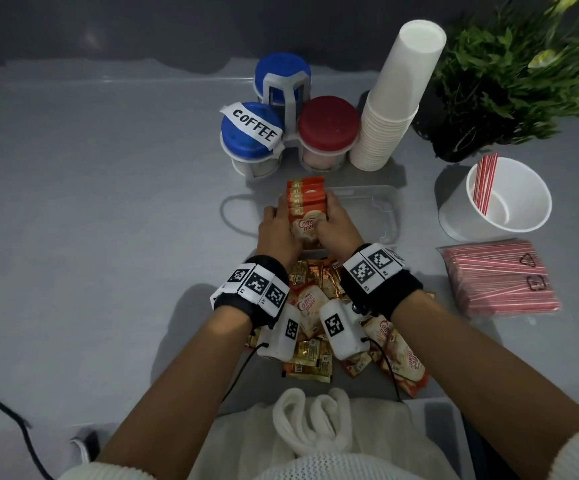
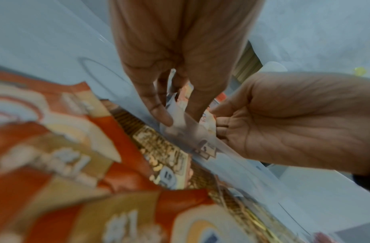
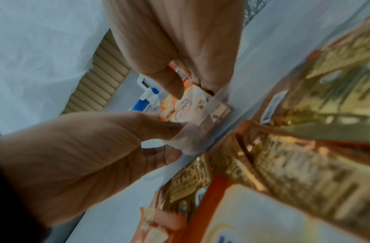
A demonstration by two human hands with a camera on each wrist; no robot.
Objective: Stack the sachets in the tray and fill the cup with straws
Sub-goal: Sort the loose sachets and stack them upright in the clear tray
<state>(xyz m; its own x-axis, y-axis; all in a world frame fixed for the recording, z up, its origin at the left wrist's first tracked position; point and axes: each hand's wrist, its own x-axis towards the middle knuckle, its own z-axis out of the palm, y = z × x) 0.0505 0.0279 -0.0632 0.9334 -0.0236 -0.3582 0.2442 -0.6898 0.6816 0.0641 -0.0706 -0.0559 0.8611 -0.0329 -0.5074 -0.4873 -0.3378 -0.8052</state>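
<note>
I'm looking down at a grey table (image 1: 108, 209) w/ both my hands reaching into a clear plastic tray (image 1: 367, 209) at centre. My left hand (image 1: 277, 233) and right hand (image 1: 333, 226) press in from either side of a row of sachets (image 1: 307, 199), orange and cream, standing on edge in the tray's left part. Fingers of both hands curl around the bundle, squeezing it together; the wrist views show thumbs and fingertips pinching the front sachet at the tray wall, tho they're blurry.

Progress, as I judge it: sachets approx. half done. One neat row is in the tray, the right part of the tray looks bare. A loose pile of sachets (image 1: 402, 355), gold and orange, lies on the table just below my wrists, near my body, not yet stacked.

Straws: barely begun. A white paper cup (image 1: 527, 220) stands to the right of the tray w/ only a few red-striped straws (image 1: 486, 183) leaning inside. A sealed-looking pack of straws (image 1: 499, 278) lies flat just in front of the cup; can't tell if it's open.

Behind the tray: three lidded jars in a rack, one labelled COFFEE (image 1: 251, 133), a tall stack of paper cups (image 1: 395, 98), and a green plant (image 1: 513, 74) at far right.
</note>
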